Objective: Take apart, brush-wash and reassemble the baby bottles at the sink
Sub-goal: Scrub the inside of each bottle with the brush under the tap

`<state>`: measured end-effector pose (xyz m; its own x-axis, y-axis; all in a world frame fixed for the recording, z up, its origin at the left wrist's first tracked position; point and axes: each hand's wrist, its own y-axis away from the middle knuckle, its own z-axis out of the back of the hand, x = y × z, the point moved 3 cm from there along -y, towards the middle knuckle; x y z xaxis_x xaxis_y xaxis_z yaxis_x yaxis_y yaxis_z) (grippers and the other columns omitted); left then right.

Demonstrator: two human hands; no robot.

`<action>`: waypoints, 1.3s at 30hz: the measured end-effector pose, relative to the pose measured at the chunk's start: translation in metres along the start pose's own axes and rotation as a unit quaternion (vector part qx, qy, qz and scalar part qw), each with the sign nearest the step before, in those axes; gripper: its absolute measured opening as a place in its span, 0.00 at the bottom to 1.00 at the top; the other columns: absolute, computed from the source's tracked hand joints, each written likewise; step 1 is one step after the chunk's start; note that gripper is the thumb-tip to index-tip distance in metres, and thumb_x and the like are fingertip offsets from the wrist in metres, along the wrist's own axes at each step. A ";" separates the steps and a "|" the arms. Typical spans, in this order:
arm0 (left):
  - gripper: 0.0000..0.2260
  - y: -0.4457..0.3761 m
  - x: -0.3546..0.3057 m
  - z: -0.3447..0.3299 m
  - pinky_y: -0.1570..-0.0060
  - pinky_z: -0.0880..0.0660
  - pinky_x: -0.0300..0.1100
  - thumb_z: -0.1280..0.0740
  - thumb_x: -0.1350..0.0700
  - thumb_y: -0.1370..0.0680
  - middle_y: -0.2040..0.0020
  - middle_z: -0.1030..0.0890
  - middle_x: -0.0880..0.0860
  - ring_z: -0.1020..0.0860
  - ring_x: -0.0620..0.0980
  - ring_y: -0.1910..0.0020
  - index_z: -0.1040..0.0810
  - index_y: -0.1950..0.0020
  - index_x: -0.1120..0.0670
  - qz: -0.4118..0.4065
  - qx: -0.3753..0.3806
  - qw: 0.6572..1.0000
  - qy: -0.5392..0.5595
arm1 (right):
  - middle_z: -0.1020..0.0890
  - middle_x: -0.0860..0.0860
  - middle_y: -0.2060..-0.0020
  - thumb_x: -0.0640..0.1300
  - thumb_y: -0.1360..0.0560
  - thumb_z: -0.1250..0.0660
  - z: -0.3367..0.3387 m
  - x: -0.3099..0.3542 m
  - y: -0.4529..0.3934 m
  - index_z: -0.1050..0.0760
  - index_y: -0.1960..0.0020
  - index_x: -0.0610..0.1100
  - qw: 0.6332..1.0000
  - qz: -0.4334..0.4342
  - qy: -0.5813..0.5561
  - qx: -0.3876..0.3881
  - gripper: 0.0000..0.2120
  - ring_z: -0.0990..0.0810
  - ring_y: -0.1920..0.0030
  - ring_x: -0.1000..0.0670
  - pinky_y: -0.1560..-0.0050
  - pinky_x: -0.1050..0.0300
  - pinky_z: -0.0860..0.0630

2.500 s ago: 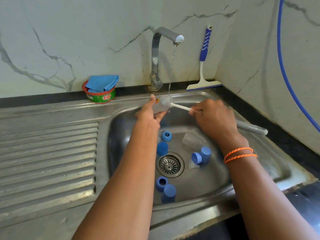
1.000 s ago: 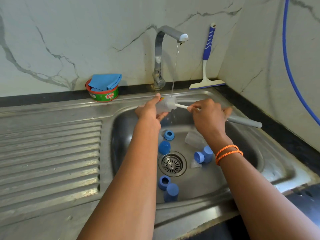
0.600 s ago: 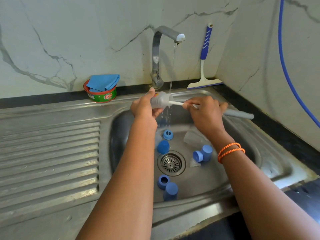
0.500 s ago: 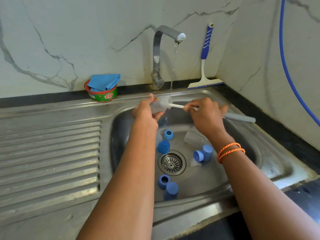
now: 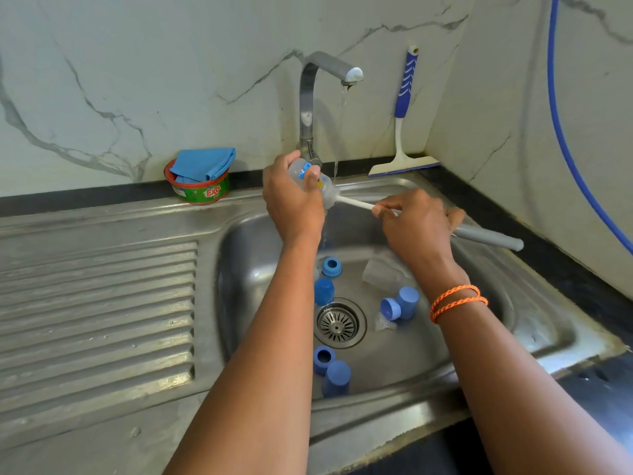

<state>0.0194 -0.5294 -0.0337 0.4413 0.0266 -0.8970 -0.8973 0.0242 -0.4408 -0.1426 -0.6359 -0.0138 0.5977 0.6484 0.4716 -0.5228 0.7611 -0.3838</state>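
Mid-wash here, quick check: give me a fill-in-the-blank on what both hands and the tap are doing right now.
1. The left hand grips a clear baby ____.
2. The right hand holds the bottle brush, whose bristle end is pushed into the bottle's ____.
3. Water is ____ from the tap.
4. The loose blue caps lie in the sink basin around the ____.

Missing words: bottle; mouth; running; drain

Blue caps (image 5: 407, 302) (orange wristband (image 5: 457, 302))
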 end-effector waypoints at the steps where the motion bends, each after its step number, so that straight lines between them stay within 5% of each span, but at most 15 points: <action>1: 0.15 0.000 -0.001 0.000 0.45 0.22 0.36 0.26 0.54 0.21 0.38 0.21 0.50 0.21 0.48 0.41 0.20 0.35 0.51 -0.017 -0.001 1.000 -0.008 | 0.13 0.50 0.50 0.48 0.17 0.33 0.000 -0.001 0.000 0.13 0.47 0.54 1.000 -0.009 -0.012 0.015 0.10 0.26 0.51 0.46 0.41 0.49 0.48; 4: 0.14 0.000 -0.001 -0.002 0.41 0.20 0.45 0.27 0.54 0.21 0.38 0.21 0.49 0.21 0.48 0.40 0.19 0.35 0.50 -0.030 0.005 1.000 -0.003 | 0.13 0.52 0.50 0.50 0.18 0.32 0.002 -0.006 -0.002 0.14 0.53 0.58 0.995 -0.043 -0.054 0.067 0.09 0.26 0.50 0.48 0.43 0.49 0.47; 10: 0.10 -0.004 0.027 -0.002 0.41 0.18 0.53 0.27 0.56 0.21 0.42 0.16 0.50 0.17 0.50 0.43 0.16 0.39 0.50 0.213 -0.013 0.959 0.185 | 0.15 0.55 0.57 0.48 0.18 0.32 0.013 -0.004 0.000 0.13 0.56 0.54 0.999 -0.024 -0.039 0.029 0.11 0.27 0.53 0.48 0.43 0.51 0.49; 15: 0.13 -0.003 0.018 0.001 0.40 0.21 0.41 0.28 0.56 0.20 0.38 0.17 0.50 0.20 0.48 0.40 0.18 0.35 0.52 0.166 -0.046 0.979 0.112 | 0.15 0.52 0.62 0.45 0.19 0.34 0.007 0.005 0.003 0.14 0.60 0.49 1.000 0.003 0.016 -0.012 0.14 0.26 0.58 0.45 0.42 0.47 0.45; 21: 0.13 -0.013 0.029 0.016 0.38 0.21 0.45 0.30 0.59 0.19 0.38 0.18 0.50 0.19 0.50 0.39 0.18 0.34 0.54 0.185 -0.077 0.975 0.090 | 0.14 0.46 0.61 0.43 0.20 0.34 0.020 0.005 0.009 0.13 0.57 0.45 0.998 0.023 0.031 -0.053 0.12 0.21 0.56 0.41 0.51 0.52 0.52; 25: 0.16 -0.016 0.025 0.015 0.39 0.23 0.41 0.24 0.59 0.23 0.37 0.21 0.50 0.21 0.47 0.40 0.17 0.36 0.50 0.079 -0.047 0.996 0.020 | 0.21 0.52 0.63 0.45 0.18 0.34 0.021 0.003 0.008 0.15 0.55 0.49 0.998 -0.018 0.024 -0.052 0.11 0.27 0.58 0.44 0.45 0.48 0.48; 29: 0.17 -0.007 0.026 0.005 0.39 0.21 0.45 0.23 0.52 0.26 0.38 0.22 0.51 0.22 0.49 0.40 0.18 0.38 0.46 0.107 -0.009 0.992 0.062 | 0.16 0.46 0.59 0.49 0.17 0.36 0.022 -0.003 0.006 0.16 0.52 0.49 0.995 -0.063 0.035 -0.068 0.12 0.26 0.57 0.41 0.37 0.42 0.41; 31: 0.15 -0.001 0.028 -0.004 0.43 0.17 0.51 0.25 0.46 0.25 0.38 0.22 0.51 0.21 0.53 0.38 0.18 0.40 0.46 0.193 0.018 0.973 0.127 | 0.15 0.45 0.57 0.50 0.16 0.37 0.022 -0.005 0.007 0.16 0.50 0.50 0.994 -0.076 0.035 -0.070 0.12 0.25 0.57 0.41 0.37 0.41 0.40; 34: 0.17 0.018 0.023 -0.015 0.51 0.14 0.51 0.25 0.49 0.22 0.37 0.23 0.55 0.20 0.57 0.40 0.21 0.37 0.54 0.350 0.057 0.897 0.265 | 0.15 0.44 0.55 0.50 0.15 0.38 0.023 -0.005 0.007 0.16 0.47 0.51 0.993 -0.084 0.038 -0.070 0.12 0.25 0.56 0.41 0.38 0.41 0.37; 39: 0.23 0.031 0.020 -0.015 0.47 0.15 0.53 0.21 0.48 0.25 0.40 0.21 0.61 0.14 0.59 0.48 0.26 0.39 0.57 0.424 0.111 0.840 0.319 | 0.15 0.42 0.51 0.53 0.14 0.38 0.023 -0.006 0.007 0.16 0.43 0.50 0.995 -0.077 0.028 -0.048 0.13 0.20 0.48 0.36 0.35 0.40 0.32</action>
<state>0.0002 -0.5431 -0.0654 -0.5143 -0.4108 -0.7528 -0.8312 0.4552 0.3194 -0.1639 -0.6344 -0.0008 0.7012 0.5213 0.4864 -0.3631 0.8482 -0.3856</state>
